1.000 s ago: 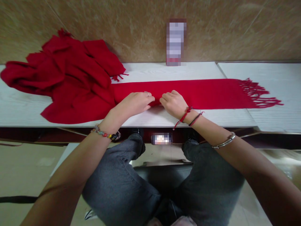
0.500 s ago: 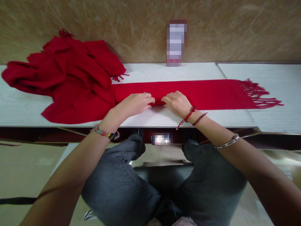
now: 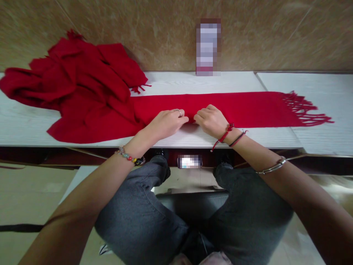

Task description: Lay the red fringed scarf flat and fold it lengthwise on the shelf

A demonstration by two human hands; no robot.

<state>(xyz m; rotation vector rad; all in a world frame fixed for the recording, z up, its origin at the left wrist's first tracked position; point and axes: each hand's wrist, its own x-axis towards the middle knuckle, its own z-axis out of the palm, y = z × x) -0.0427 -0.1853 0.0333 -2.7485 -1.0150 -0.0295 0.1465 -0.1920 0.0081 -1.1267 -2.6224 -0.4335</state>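
Note:
A long red scarf [image 3: 253, 108] lies across the white tabletop, its right stretch flat and folded into a strip with a fringe [image 3: 306, 110] at the right end. On the left the rest of it forms a loose, crumpled heap [image 3: 79, 84]. My left hand [image 3: 172, 121] pinches the strip's near edge around its middle, with thumb and fingers together. A short gap to the right, my right hand [image 3: 211, 119] has its fingers curled on the same edge. The fingertips of both hands are partly hidden in the cloth.
Against the brown marbled wall [image 3: 261, 33] stands a blurred upright box [image 3: 208, 48]. The white tabletop [image 3: 228, 81] has a seam towards the right. Below its front edge are a blurred lit phone-like object [image 3: 189, 162] and my legs [image 3: 146, 209].
My left hand has slid slightly right along the near edge, its fingers now closer together. My right hand has shifted a little right. The scarf lies nearly as before.

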